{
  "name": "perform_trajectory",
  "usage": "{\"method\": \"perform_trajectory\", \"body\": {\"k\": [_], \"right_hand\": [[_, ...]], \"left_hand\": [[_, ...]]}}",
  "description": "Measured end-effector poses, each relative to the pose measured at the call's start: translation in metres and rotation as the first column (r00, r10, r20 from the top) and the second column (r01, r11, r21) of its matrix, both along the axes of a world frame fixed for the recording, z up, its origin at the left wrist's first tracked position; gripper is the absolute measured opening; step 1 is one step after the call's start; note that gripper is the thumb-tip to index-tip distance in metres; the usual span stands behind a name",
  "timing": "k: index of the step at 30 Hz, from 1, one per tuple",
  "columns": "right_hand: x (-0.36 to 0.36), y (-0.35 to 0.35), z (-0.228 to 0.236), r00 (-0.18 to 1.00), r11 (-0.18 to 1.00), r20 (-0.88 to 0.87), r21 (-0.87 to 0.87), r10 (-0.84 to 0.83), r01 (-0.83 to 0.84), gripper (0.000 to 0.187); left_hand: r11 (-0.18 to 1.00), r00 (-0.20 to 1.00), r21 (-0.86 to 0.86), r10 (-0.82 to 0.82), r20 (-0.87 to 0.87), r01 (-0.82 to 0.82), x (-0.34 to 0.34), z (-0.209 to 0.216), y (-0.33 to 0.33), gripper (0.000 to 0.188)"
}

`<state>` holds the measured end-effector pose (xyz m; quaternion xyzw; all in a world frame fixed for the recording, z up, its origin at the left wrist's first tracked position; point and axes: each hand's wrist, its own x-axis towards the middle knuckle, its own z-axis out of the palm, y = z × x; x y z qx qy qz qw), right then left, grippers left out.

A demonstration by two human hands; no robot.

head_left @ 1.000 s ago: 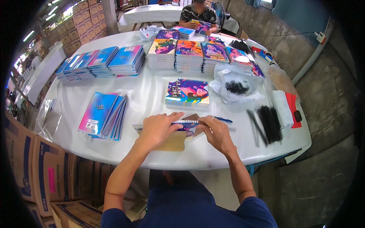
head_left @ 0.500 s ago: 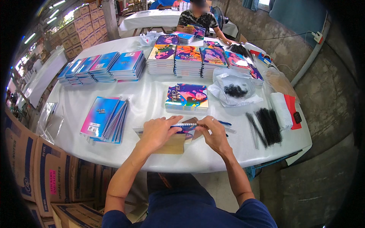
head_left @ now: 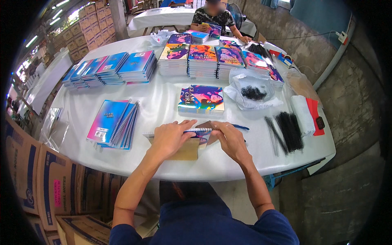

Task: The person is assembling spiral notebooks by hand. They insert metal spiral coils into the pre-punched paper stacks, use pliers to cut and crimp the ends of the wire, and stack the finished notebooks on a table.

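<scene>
Near the front of the table, a notebook [head_left: 201, 130] is held on edge, its white punched edge up. A tan board [head_left: 185, 152] hangs open below it on the near side. My left hand [head_left: 169, 139] is closed round the notebook's left part, thumb along the top edge. At the other end of that edge, my right hand [head_left: 231, 141] pinches the corner beside a dark flap; whether a coil is between its fingers is hidden. A blue slender tool [head_left: 241, 127] lies just beyond the right hand. Past the notebook sits a stack of colourful notebooks [head_left: 200, 101].
Coil-bound blue-pink notebooks [head_left: 109, 118] lie at left, with blue stacks [head_left: 136, 67] behind. Colourful stacks [head_left: 202, 61] stand farther back. Black coils [head_left: 289, 132] lie at right, near a plastic bag holding more [head_left: 253, 94]. Across the table sits a person [head_left: 214, 18]. Cartons [head_left: 61, 192] flank the left.
The right hand has turned and lowered slightly at the notebook's corner, covering the loose coil seen beside it earlier. The left hand keeps its hold. The whole view has shifted a little.
</scene>
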<state>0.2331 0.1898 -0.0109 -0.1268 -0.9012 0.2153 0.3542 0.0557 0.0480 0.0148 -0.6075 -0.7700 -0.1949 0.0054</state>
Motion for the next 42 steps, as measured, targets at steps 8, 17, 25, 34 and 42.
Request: {"method": "perform_trajectory", "body": {"k": [8, 17, 25, 34, 42], "right_hand": [[-0.004, -0.006, 0.005, 0.998, 0.998, -0.05, -0.042, 0.035, -0.037, 0.018], [-0.006, -0.003, 0.004, 0.988, 0.999, -0.149, -0.013, 0.037, -0.039, 0.021], [0.001, 0.003, 0.003, 0.984, 0.995, -0.144, 0.039, 0.101, -0.096, 0.028], [0.0, 0.003, -0.011, 0.987, 0.991, -0.162, 0.135, 0.016, 0.006, 0.024], [-0.002, 0.0, -0.01, 0.985, 0.996, -0.169, 0.093, 0.026, -0.01, 0.023]], "left_hand": [[1.0, 0.999, -0.019, 0.011, 0.031, -0.01, 0.001, -0.001, 0.0, 0.04], [0.999, 0.999, -0.015, 0.045, -0.031, -0.045, 0.002, -0.004, 0.004, 0.041], [0.998, 0.997, 0.01, 0.056, -0.055, -0.055, 0.005, -0.008, 0.003, 0.042], [0.997, 0.998, -0.053, 0.062, 0.007, -0.062, 0.009, 0.003, 0.005, 0.044], [0.999, 0.999, -0.01, 0.05, -0.013, -0.051, 0.009, -0.001, 0.003, 0.045]]}}
